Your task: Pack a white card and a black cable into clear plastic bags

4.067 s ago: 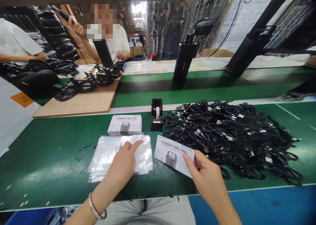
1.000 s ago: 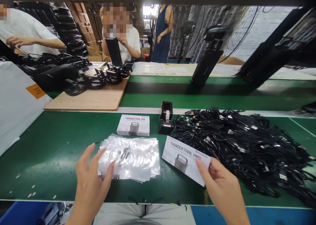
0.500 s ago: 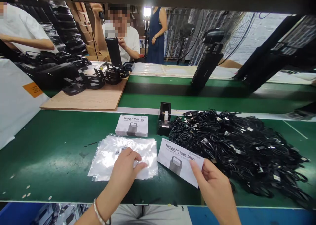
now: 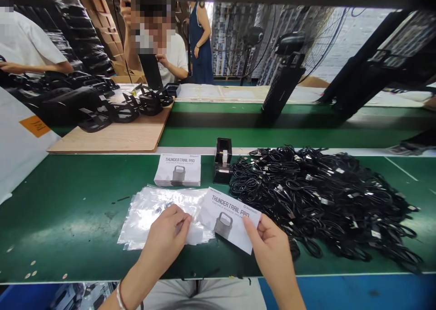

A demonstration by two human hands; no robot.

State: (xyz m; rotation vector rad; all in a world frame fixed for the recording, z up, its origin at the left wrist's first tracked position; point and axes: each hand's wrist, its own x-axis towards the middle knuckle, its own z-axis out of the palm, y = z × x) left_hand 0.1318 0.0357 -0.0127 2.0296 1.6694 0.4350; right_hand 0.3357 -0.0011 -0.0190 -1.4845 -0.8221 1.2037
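My right hand (image 4: 270, 251) pinches a white "Thunder Trail Pro" booklet (image 4: 229, 219) by its right corner, held low over the green table (image 4: 68, 219). The booklet's left edge overlaps a stack of clear plastic bags (image 4: 153, 210). My left hand (image 4: 166, 239) rests on that stack, thumb and fingers pinched together on the top bag near the booklet's edge. A pile of the same booklets (image 4: 177, 169) lies just behind the bags.
A black tape dispenser (image 4: 223, 167) stands beside a big heap of black cables (image 4: 323, 196) on the right. A wooden board (image 4: 112, 135) with black plastic parts (image 4: 91, 108) sits at the back left. People work across the green belt (image 4: 272, 135).
My right hand has brought the booklet leftward until it overlaps the bags. My left hand, open beside the stack a second ago, now pinches the top bag.
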